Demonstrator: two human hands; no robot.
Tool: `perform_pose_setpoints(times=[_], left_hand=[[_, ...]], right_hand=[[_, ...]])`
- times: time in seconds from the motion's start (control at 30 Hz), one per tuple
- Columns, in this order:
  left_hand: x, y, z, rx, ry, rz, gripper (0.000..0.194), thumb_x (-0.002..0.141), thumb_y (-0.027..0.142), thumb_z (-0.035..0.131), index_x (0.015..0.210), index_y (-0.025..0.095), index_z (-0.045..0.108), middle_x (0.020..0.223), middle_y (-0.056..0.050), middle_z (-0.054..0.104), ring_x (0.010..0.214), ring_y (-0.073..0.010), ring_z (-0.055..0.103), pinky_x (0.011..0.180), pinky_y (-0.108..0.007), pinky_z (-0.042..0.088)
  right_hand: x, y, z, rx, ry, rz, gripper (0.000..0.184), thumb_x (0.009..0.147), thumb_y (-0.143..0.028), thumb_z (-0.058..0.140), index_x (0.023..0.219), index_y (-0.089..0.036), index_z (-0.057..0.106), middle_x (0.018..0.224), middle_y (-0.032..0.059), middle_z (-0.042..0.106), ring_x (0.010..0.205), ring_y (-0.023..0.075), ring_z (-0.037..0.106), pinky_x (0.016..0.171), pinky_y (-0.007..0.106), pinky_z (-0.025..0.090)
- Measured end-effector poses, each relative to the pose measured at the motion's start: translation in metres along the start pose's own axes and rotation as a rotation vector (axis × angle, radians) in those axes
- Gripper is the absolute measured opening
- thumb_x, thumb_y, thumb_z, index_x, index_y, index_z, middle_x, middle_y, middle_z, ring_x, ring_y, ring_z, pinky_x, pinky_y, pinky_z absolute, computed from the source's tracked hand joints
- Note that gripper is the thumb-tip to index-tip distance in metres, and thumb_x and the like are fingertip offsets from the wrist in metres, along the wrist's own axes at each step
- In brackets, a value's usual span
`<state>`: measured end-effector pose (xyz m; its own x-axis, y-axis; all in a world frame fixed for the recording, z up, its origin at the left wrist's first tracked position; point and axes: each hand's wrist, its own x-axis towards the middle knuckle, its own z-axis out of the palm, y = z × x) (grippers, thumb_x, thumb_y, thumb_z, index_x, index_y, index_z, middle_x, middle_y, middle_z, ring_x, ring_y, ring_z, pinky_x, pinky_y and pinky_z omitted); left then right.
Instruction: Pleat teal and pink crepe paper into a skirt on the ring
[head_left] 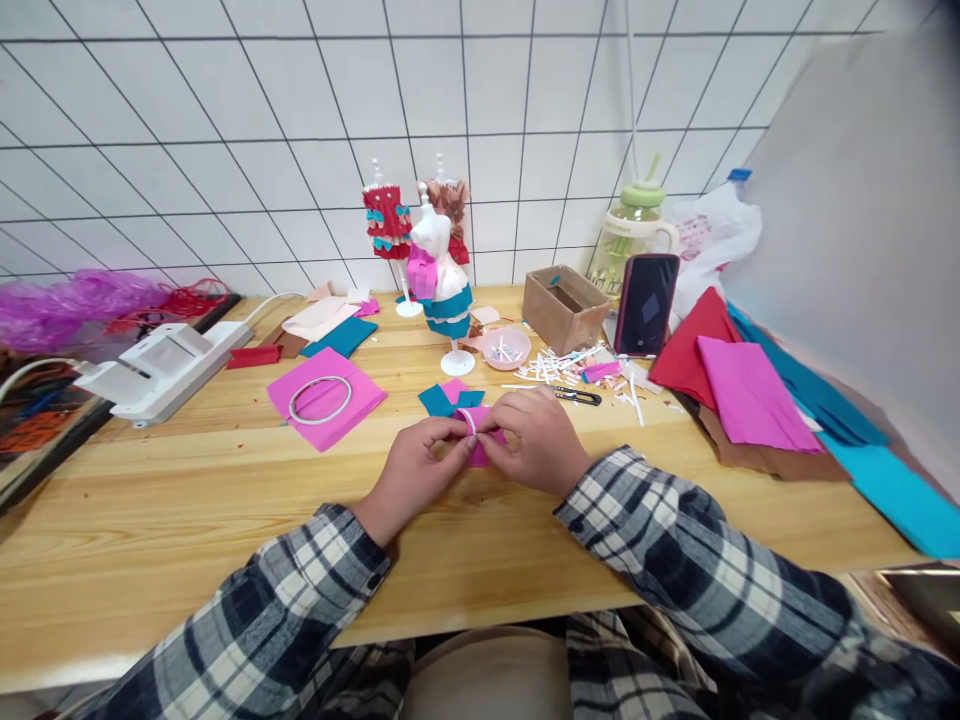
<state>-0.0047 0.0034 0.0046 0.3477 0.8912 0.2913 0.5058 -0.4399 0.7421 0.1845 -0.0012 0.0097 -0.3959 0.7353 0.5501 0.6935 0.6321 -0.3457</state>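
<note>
Between my two hands is a small piece of magenta paper (pixel 478 458) with a thin white strip (pixel 469 420) along it. My left hand (pixel 420 465) pinches its left side with thumb and forefinger. From the other side my right hand (pixel 541 440) pinches it too, the fingertips of both hands almost meeting. Just beyond my fingers lie small teal paper pieces (pixel 435 401) and a pink one. A pair of black thread snips (pixel 576 396) rests beyond my right hand. Farther back stands a miniature dress form (pixel 448 285) in white, magenta and teal paper.
Left of my hands, a silver ring (pixel 320 400) lies on a magenta sheet (pixel 360 400). A power strip (pixel 172 370) sits at far left. Paper scraps (pixel 562 367), a pink dish (pixel 491 358), a cardboard box (pixel 566 310), a phone (pixel 646 305) and coloured sheets (pixel 757 390) are to the right.
</note>
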Motion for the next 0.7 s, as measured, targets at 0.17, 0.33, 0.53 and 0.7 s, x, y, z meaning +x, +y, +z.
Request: perform_pose_setpoints(times=[0.17,0.33,0.53,0.7], left_hand=[[0.0,0.001,0.0,0.004,-0.005,-0.021,0.017,0.082,0.031,0.06,0.079,0.019,0.071,0.082,-0.003,0.075,0.076,-0.0171,0.067,0.074,-0.026,0.051],[0.0,0.004,-0.002,-0.006,0.011,-0.05,0.019,0.081,0.033,0.06,0.077,0.018,0.07,0.079,-0.003,0.074,0.074,-0.0169,0.066,0.073,-0.026,0.05],[0.001,-0.001,-0.005,-0.14,0.043,-0.127,0.02,0.079,0.034,0.059,0.073,0.016,0.067,0.07,-0.002,0.069,0.068,-0.0159,0.062,0.066,-0.024,0.049],[0.003,-0.005,-0.003,-0.282,0.046,-0.196,0.016,0.076,0.028,0.058,0.076,0.015,0.068,0.073,-0.002,0.071,0.066,-0.0154,0.062,0.062,-0.023,0.049]], right_hand=[[0.0,-0.005,0.006,0.137,-0.008,0.139,0.006,0.081,-0.024,0.062,0.078,-0.019,0.063,0.078,0.0004,0.064,0.076,0.0157,0.057,0.072,0.03,0.036],[0.0,-0.01,0.012,0.286,0.022,0.212,0.004,0.081,-0.021,0.061,0.077,-0.019,0.062,0.073,-0.0005,0.06,0.07,0.0139,0.055,0.065,0.027,0.041],[-0.003,-0.017,0.017,0.273,0.054,0.182,0.012,0.089,-0.023,0.058,0.093,-0.022,0.069,0.084,0.0022,0.067,0.079,0.0157,0.06,0.071,0.028,0.043],[-0.005,-0.017,0.017,0.152,0.054,0.124,0.016,0.092,-0.029,0.057,0.098,-0.025,0.071,0.087,0.0023,0.07,0.08,0.0162,0.061,0.072,0.031,0.039]])
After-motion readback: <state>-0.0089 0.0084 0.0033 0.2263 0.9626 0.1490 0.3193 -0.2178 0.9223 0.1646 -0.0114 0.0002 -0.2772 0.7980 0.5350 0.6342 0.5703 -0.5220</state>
